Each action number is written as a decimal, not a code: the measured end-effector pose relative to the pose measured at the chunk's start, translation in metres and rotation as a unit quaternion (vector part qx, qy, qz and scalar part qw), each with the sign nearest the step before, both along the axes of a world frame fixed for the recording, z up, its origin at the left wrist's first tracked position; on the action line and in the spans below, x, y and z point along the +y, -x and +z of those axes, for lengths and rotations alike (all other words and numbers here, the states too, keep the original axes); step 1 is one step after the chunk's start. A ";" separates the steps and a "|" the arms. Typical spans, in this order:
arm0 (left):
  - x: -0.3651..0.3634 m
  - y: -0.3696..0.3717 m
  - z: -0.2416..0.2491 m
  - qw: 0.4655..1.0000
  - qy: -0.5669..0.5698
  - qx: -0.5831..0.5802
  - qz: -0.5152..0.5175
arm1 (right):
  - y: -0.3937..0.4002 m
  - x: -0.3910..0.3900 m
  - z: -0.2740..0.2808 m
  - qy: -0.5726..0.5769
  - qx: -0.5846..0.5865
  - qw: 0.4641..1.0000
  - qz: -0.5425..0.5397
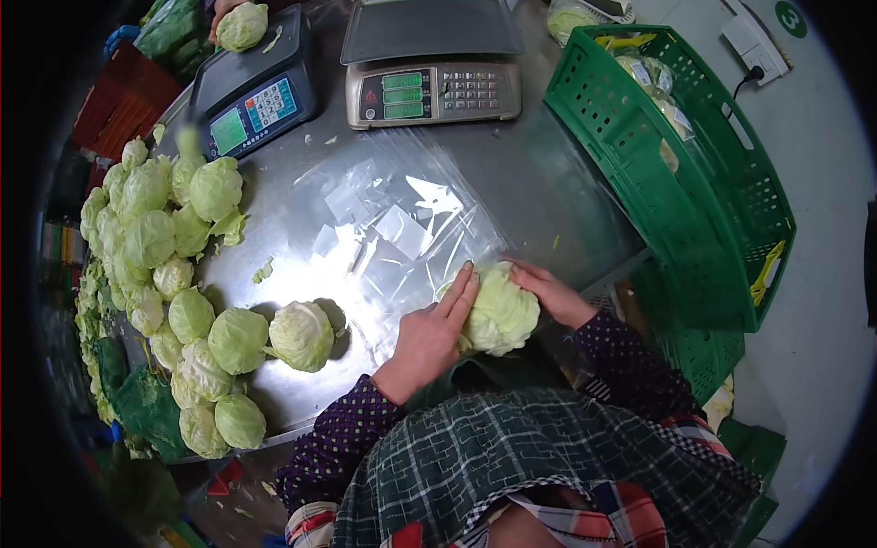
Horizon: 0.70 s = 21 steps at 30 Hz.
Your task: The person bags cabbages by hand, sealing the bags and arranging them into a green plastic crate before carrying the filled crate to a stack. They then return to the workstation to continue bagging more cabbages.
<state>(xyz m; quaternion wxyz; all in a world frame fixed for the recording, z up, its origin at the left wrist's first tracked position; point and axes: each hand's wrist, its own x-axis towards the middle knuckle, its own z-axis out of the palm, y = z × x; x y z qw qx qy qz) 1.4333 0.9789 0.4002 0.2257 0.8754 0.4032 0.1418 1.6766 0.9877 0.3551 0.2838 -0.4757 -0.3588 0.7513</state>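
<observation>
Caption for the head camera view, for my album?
Left hand and right hand hold a cabbage at a metal table, near piled cabbages.

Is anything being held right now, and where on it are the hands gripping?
Yes, a cabbage: the left hand holds its left side, the right hand its upper right side.

1. Your left hand [429,345] and right hand [554,296] hold a pale green cabbage [501,311] between them at the table's [566,215] near edge.
2. Clear plastic bags [402,228] lie just beyond it.
3. To your left, many cabbages [151,239] are piled.
4. Two scales [434,91] stand at the far side.
5. A green crate [671,178] sits to your right, holding bagged produce [650,78].
</observation>
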 end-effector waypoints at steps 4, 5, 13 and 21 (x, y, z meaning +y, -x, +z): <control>-0.006 -0.004 -0.002 0.999 0.004 0.018 -0.031 | 0.000 -0.014 0.005 0.022 -0.046 0.998 -0.027; -0.002 -0.004 0.002 0.999 0.008 0.000 -0.038 | -0.003 -0.015 0.006 0.043 -0.013 0.999 -0.027; 0.001 0.002 0.022 0.991 0.034 0.014 -0.132 | 0.009 -0.046 0.031 -0.045 -0.050 0.998 0.008; -0.003 0.004 0.021 0.992 -0.016 -0.005 -0.128 | 0.036 -0.044 0.043 0.029 -0.198 0.980 -0.013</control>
